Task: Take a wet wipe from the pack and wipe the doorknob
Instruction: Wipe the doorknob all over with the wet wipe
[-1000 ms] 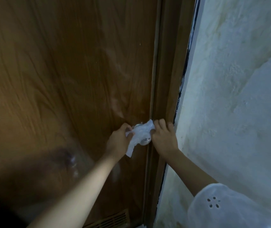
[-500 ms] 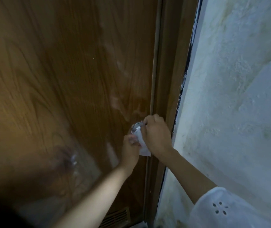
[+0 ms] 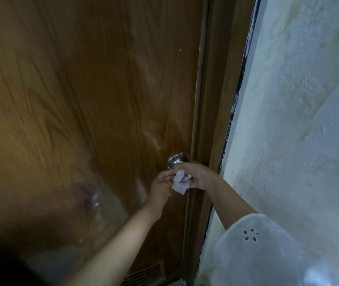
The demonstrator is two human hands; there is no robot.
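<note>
Left hand [image 3: 161, 185] fingers [image 3: 167, 174] pinched on the left edge of the wet wipe [image 3: 180, 182]. Right hand [image 3: 197, 175] fingers curled and clamped on the wipe from the right, pressing it against the doorknob [image 3: 177, 160]. Wipe is white, crumpled, sits on the knob's lower front; a flap hangs below the hands. Upper part of the knob is bare: round, shiny metal, mounted near the door's right edge. Door [image 3: 82, 110] is brown wood-grain, glossy, with pale smears above and below the knob and a blurred reflection at lower left. Vent slats [image 3: 143, 274] at the door's bottom. Brown door frame [image 3: 214, 100] just right of the knob, then a rough white textured wall [image 3: 298, 120] with a dark seam along the frame. White eyelet sleeve [image 3: 257, 250] on the right arm; left forearm bare.
</note>
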